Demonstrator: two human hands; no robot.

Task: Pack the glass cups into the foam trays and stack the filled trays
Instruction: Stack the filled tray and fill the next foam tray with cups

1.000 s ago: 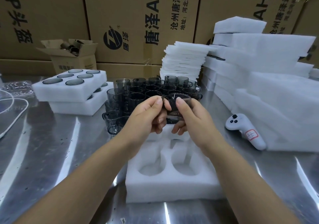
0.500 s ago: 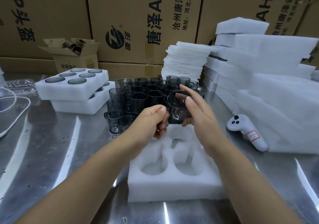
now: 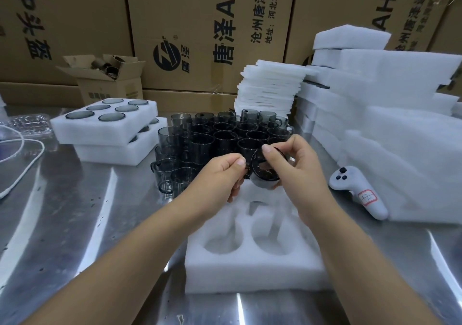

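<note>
Holding a dark glass cup (image 3: 265, 173) over the far end of the foam tray (image 3: 252, 273), centre frame.
The right hand (image 3: 297, 172) pinches its rim with curled fingers, and the left hand (image 3: 217, 177) pinches its left side. Filled trays (image 3: 82, 130) sit stacked upper left.

Centre carton (image 3: 200, 24), directly beyond the glass cup (image 3: 265, 172) in the grip: sideways print "唐泽 AH", "沧州唐泽通", "地址:河北河间". The round logo (image 3: 167, 54) on it is marked "唐泽" and ®.
Left carton (image 3: 62, 24), beyond and far left of the grip: "P头盔".
Right carton (image 3: 337, 12), beyond and right of the grip: "AH4", "沧州唐泽通".
White controller (image 3: 350, 187), right of the grip: red-bordered label (image 3: 367, 197) with a handwritten mark, not legible.
</note>
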